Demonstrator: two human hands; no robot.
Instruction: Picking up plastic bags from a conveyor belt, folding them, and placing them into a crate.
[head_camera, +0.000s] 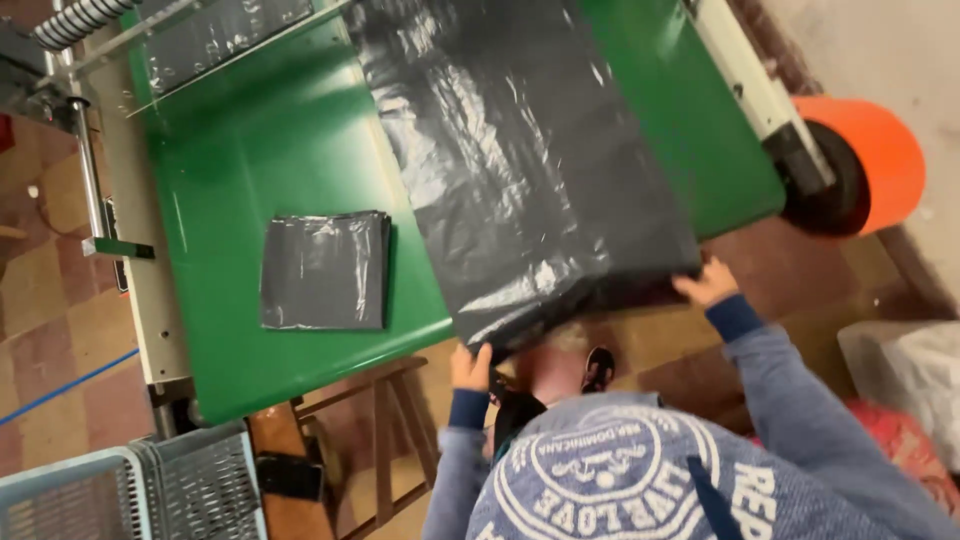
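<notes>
Both hands, the left hand and right hand, grip the near edge of the black plastic sheet on the green table; uneven pulling could wrinkle it.

The left hand and right hand each grip a near corner of a long black plastic sheet lying on a green table. Beyond the left hand sits a folded stack of black bags; past the right hand, an orange roller.
</notes>
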